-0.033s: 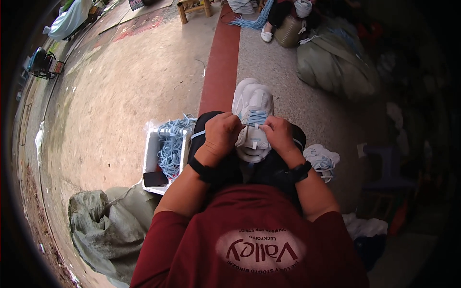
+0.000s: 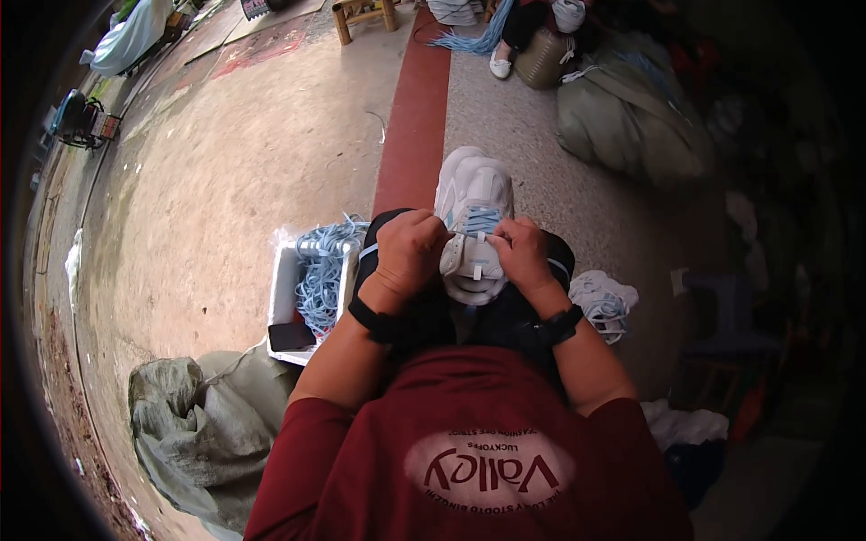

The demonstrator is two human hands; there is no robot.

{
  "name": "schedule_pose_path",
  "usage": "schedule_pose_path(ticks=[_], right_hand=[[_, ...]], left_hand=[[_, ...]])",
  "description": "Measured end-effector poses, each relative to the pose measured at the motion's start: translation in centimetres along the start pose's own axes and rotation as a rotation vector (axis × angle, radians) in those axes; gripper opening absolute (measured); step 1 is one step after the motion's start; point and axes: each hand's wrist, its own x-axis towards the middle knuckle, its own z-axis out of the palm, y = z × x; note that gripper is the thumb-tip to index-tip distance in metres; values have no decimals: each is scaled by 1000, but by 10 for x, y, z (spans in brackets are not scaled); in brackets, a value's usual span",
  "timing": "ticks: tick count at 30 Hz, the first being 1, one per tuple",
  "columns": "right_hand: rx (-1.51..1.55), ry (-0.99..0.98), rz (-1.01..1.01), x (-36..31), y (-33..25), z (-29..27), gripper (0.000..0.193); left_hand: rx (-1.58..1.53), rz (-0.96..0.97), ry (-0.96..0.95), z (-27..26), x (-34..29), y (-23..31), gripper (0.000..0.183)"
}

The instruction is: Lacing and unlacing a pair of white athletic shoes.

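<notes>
A white sneaker rests between my knees with its toe pointing away from me. Light blue shoelace crosses its front in several rows, above the white tongue. My left hand is closed at the shoe's left eyelet edge, its fingertips pinching what looks like the lace; the fingers partly hide it. On the opposite edge, beside the tongue, my right hand pinches with thumb and forefinger, seemingly on the lace too. A second white shoe shape shows just behind the sneaker's left side.
To my left stands a white foam box with tangled blue laces and a dark phone. A bundle of white and blue laces lies right of my knee. Sacks lie near left; another large sack sits far right beside a seated person.
My left hand has shifted slightly left, away from the shoe's middle. The right hand has barely moved, and the sneaker stays in place.
</notes>
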Motion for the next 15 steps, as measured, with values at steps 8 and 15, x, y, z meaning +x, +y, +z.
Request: schedule_pose_path(ticks=[8,15], right_hand=[[-22,3,-15,-7,-11,-12,16],[-142,-104,138,-4,-15,-24,20]], left_hand=[[-225,192,-445,-23,-14,-13,18],[-250,-32,-341,0,12,-6,7]])
